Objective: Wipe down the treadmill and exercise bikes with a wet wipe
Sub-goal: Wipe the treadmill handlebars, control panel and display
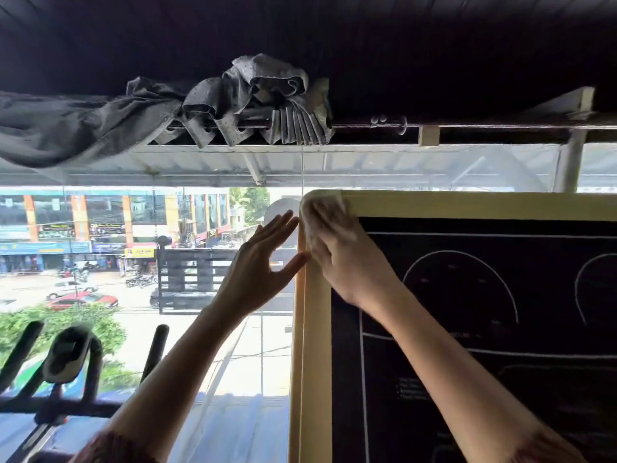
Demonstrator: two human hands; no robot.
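Pressed flat under the right hand (340, 259), a thin white wet wipe (320, 208) covers the top-left corner of the cream-framed black display panel (315, 345) (left hand (263, 262) spread against its edge); firm overlapping strokes should suit.

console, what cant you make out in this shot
Head view only:
- Right hand: motion blur and the wipe hide how its fingers lie.
- Console: cut off by the right and bottom edges.
- Small white print on it: too blurred to read.
- Bike: blurred, and cut off at the left and bottom edges.
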